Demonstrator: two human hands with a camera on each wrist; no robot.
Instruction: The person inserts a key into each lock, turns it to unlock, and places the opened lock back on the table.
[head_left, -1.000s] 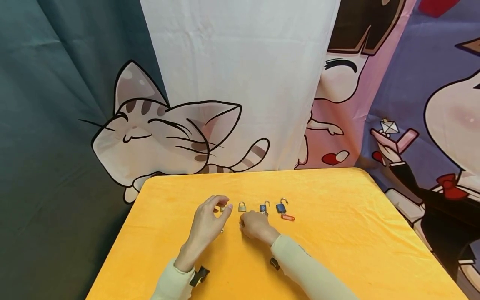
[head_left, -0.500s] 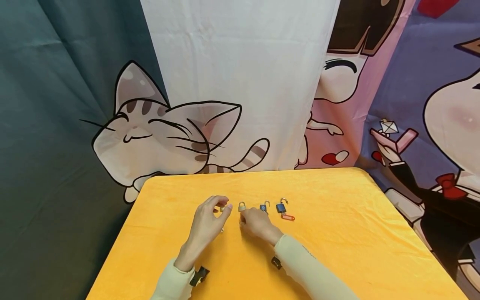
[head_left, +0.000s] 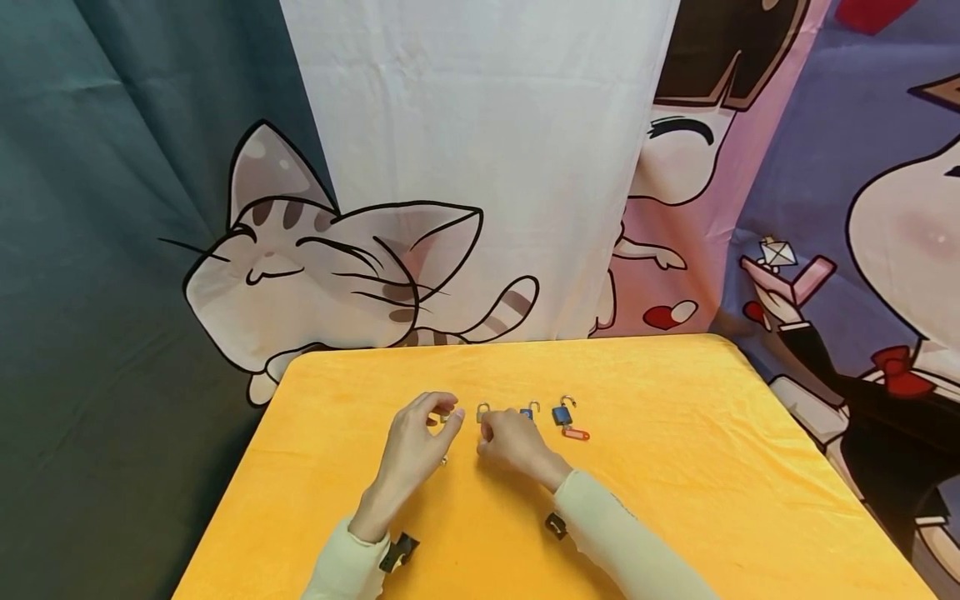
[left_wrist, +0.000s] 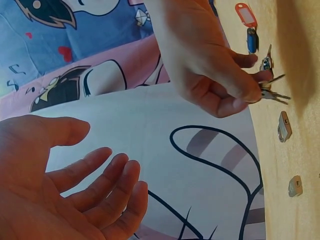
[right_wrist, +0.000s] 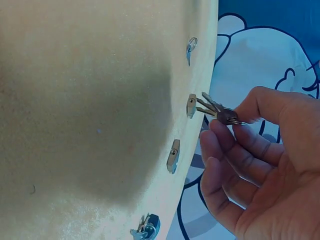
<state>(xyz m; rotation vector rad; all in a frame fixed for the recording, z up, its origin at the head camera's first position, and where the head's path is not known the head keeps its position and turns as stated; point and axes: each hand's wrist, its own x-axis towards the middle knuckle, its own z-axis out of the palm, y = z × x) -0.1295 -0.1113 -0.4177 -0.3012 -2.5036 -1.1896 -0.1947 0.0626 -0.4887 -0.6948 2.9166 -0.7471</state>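
My right hand [head_left: 516, 446] pinches a bunch of keys [right_wrist: 227, 116] between thumb and fingers, the blades fanned out. In the head view it hovers just in front of a closed brass padlock [head_left: 483, 413], partly covering it. My left hand [head_left: 415, 442] is held with loosely bent fingers and nothing in them, beside a second brass padlock [head_left: 445, 418] partly hidden behind it. Both brass padlocks show keyholes in the right wrist view. A blue padlock [head_left: 527, 413] with its shackle raised is partly hidden behind my right hand, and keys sit at it in the right wrist view.
Farther right lies another blue padlock [head_left: 562, 416] with its shackle raised and a red key tag [head_left: 576, 434] attached. A small key on a ring [right_wrist: 190, 50] lies on the yellow tablecloth [head_left: 675, 467]. Printed curtains [head_left: 487, 150] hang behind the table.
My right hand has moved slightly forward with the keys, covering more of the brass padlock and the nearer blue one. My left hand has stayed in place.
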